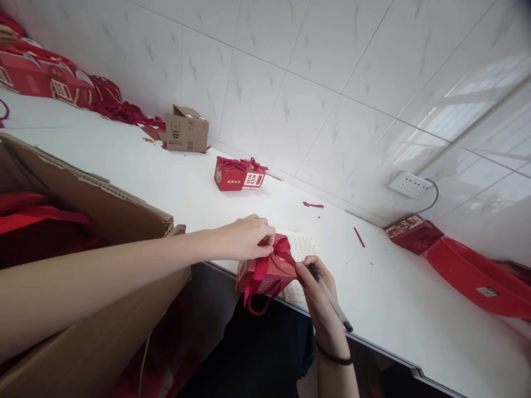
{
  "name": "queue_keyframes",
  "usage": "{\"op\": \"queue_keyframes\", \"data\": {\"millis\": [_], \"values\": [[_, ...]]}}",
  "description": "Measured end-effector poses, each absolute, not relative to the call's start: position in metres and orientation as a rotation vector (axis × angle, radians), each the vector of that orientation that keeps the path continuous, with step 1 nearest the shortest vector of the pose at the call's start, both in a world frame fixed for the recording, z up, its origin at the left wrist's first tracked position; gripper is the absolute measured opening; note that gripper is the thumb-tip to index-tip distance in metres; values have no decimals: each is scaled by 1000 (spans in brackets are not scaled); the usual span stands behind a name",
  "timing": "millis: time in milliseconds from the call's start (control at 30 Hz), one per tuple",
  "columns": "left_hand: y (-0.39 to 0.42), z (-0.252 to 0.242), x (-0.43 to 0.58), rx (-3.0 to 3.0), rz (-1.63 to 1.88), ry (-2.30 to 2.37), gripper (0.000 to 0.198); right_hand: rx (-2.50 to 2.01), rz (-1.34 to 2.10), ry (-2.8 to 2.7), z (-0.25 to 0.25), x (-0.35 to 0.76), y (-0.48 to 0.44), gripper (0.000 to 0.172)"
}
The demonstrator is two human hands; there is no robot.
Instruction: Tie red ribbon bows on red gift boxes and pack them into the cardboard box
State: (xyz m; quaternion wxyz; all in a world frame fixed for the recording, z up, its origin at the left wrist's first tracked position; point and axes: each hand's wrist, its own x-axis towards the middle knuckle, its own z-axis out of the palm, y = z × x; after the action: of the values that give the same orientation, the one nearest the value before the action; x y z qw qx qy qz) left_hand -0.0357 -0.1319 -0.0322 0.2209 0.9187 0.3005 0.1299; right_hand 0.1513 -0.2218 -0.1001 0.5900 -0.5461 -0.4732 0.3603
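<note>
A red gift box (271, 272) with a rope handle sits at the table's front edge, partly over a sheet of handwritten paper (304, 246). Red ribbon (260, 271) is looped in a bow on its top. My left hand (249, 237) pinches the bow from the left side, fingertips closed on the ribbon. At the box's right, my right hand (317, 282) grips a ribbon end between thumb and fingertips. A black-capped pen (332, 301) is also tucked in that hand, lying across it.
Another ribboned red box (238, 176) and a small brown carton (187, 130) stand by the wall. A large cardboard box (83, 182) of red material is at left. Red boxes (72, 85) line the far left. A red basin (477, 276) and power strip (409, 185) are at right.
</note>
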Motion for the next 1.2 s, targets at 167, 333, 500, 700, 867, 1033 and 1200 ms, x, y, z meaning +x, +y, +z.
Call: {"op": "queue_keyframes", "data": {"millis": [167,333,500,700,867,1033,1200], "values": [[-134,-31,-35,2551,338,857,14,-1173,984,-1014,-94,146,-238,28],[-133,-32,-34,2563,335,863,14,-1202,976,-1063,-94,150,-244,28],[-133,-33,-34,2570,351,837,14,-1232,916,-1108,-96,150,-247,27],[-130,-34,-36,2544,361,836,16,-1443,702,-1173,-89,157,-243,27],[-127,-35,-40,2456,436,781,21,-1419,467,-1127,-77,163,-219,31],[-135,-26,-50,2294,556,1121,34,-1403,522,-1384,-68,146,-198,30],[-136,-23,-56,2144,349,1192,37,-1306,600,-1375,-70,134,-192,27]]}}
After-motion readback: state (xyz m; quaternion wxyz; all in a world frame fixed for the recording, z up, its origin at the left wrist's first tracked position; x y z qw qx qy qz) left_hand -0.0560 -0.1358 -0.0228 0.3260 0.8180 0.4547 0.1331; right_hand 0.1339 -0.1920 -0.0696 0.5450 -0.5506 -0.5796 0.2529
